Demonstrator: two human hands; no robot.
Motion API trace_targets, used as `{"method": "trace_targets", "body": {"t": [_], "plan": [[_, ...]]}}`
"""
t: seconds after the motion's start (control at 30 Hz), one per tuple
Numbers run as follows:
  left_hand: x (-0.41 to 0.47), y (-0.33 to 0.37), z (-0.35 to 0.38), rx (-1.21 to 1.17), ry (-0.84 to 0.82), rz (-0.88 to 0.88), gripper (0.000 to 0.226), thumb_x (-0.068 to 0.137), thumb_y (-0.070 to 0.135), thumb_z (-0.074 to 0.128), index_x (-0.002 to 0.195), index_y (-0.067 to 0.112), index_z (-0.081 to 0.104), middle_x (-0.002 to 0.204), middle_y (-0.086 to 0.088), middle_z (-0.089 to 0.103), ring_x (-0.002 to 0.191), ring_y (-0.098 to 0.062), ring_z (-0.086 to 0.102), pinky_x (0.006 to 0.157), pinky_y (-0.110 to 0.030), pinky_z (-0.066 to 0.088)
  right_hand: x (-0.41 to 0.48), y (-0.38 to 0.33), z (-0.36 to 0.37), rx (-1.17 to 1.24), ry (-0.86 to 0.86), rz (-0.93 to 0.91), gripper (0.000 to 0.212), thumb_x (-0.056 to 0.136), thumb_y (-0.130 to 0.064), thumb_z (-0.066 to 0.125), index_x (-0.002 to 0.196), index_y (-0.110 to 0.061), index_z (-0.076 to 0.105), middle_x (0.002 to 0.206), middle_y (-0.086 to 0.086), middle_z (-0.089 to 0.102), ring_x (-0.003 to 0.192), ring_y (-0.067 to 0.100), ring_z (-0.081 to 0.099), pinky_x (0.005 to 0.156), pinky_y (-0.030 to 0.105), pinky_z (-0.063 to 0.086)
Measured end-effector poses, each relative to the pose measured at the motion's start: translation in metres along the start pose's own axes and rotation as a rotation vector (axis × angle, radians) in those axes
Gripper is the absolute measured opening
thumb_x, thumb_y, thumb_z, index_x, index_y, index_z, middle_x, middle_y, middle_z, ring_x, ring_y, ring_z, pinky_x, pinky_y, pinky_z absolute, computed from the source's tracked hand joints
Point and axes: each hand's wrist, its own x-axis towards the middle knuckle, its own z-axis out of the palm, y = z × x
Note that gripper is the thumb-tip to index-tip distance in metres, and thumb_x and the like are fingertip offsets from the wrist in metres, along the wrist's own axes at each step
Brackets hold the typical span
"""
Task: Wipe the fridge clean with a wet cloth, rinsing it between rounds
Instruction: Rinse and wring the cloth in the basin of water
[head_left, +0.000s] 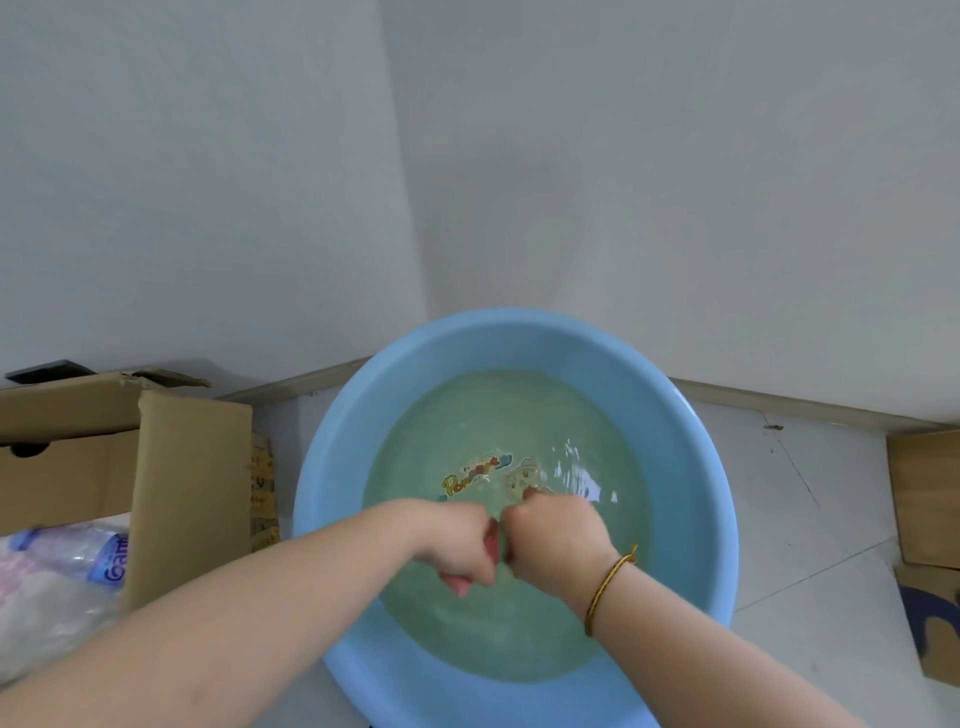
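A round blue basin (332, 467) stands on the floor, filled with cloudy greenish water. Over the water, my left hand (457, 545) and my right hand (556, 540) grip a pink cloth (493, 540) between them, fists close together. Only small bits of the cloth show, between the fists and below the left one. My right wrist wears a gold cord bracelet. The fridge is out of view.
An open cardboard box (156, 467) holding plastic bottles and bags sits left of the basin. More cardboard (924, 499) lies at the right edge. Pale walls meet in a corner behind the basin, and the floor is light tile (800, 519).
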Motion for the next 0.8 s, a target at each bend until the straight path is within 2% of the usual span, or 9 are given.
{"method": "trace_targets", "body": {"t": [0.1,0.17,0.23,0.33,0.37,0.43,0.53,0.63,0.8], "plan": [[0.008,-0.001,0.006,0.583,0.294,0.085,0.022,0.086,0.011,0.043,0.103,0.013,0.058,0.082,-0.003,0.066,0.085,-0.028,0.059,0.061,-0.023,0.034,0.002,-0.015,0.013,0.296,-0.218,0.273,0.024,0.089,-0.017,0.04,0.1,-0.01,0.06,0.107,0.01,0.064,0.099,0.029,0.06,0.076,0.027,0.044],[0.01,-0.002,0.005,0.777,0.406,0.161,0.025,0.091,0.01,0.04,0.113,0.013,0.051,0.107,-0.011,0.063,0.1,-0.033,0.058,0.062,-0.029,0.031,0.004,-0.016,0.02,0.676,-0.257,0.419,0.016,0.086,-0.013,0.043,0.073,-0.009,0.051,0.076,0.009,0.064,0.077,0.028,0.058,0.06,0.021,0.04],[0.006,-0.01,0.0,0.874,0.533,0.306,0.022,0.09,0.008,0.042,0.108,0.013,0.053,0.099,-0.011,0.066,0.09,-0.03,0.062,0.05,-0.026,0.026,0.0,-0.023,0.021,1.124,-0.299,0.532,0.031,0.08,-0.005,0.048,0.052,-0.011,0.037,0.038,-0.002,0.042,0.042,0.019,0.041,0.04,0.015,0.026],[0.001,-0.031,-0.001,0.934,0.788,0.52,0.006,0.064,0.02,0.059,0.059,0.021,0.061,0.044,0.003,0.054,0.039,-0.013,0.053,0.036,-0.014,0.022,-0.014,-0.037,0.018,1.578,-0.409,0.548,0.042,0.071,-0.009,0.053,0.037,-0.019,0.031,0.032,-0.006,0.025,0.027,0.009,0.018,0.038,0.005,0.014],[0.005,-0.037,0.0,0.928,0.883,0.581,0.018,0.07,0.024,0.054,0.052,0.021,0.058,0.039,0.004,0.048,0.034,-0.011,0.048,0.034,-0.013,0.022,-0.017,-0.041,0.019,1.689,-0.437,0.527,0.041,0.068,-0.012,0.052,0.035,-0.019,0.029,0.033,-0.006,0.022,0.027,0.008,0.016,0.039,0.005,0.013],[0.011,-0.043,0.005,0.858,1.054,0.637,0.041,0.09,0.028,0.035,0.057,0.022,0.058,0.04,0.005,0.046,0.034,-0.009,0.046,0.032,-0.014,0.022,-0.019,-0.047,0.02,1.877,-0.441,0.483,0.034,0.061,-0.016,0.048,0.034,-0.018,0.028,0.034,-0.007,0.019,0.027,0.006,0.015,0.038,0.005,0.012],[0.012,-0.038,-0.001,0.768,1.168,0.707,0.024,0.095,0.029,0.025,0.078,0.025,0.042,0.042,0.006,0.05,0.035,-0.008,0.048,0.029,-0.016,0.024,-0.018,-0.052,0.016,2.099,-0.375,0.463,0.031,0.058,-0.017,0.047,0.033,-0.018,0.029,0.031,-0.007,0.02,0.024,0.005,0.016,0.037,0.005,0.013],[0.014,-0.034,-0.006,0.715,1.149,0.695,0.006,0.076,0.03,0.04,0.081,0.026,0.039,0.042,0.008,0.054,0.034,-0.007,0.05,0.028,-0.016,0.026,-0.016,-0.056,0.01,2.265,-0.257,0.453,0.034,0.048,-0.016,0.057,0.033,-0.018,0.026,0.029,-0.008,0.017,0.029,0.009,0.005,0.04,0.005,0.01],[0.017,-0.032,-0.012,0.735,1.122,0.656,0.021,0.066,0.025,0.04,0.073,0.025,0.059,0.035,0.006,0.048,0.028,-0.01,0.045,0.03,-0.013,0.021,-0.014,-0.059,0.002,2.318,-0.192,0.471,0.038,0.052,-0.015,0.06,0.032,-0.018,0.028,0.037,-0.007,0.008,0.037,0.013,0.002,0.042,0.007,0.006]]}}
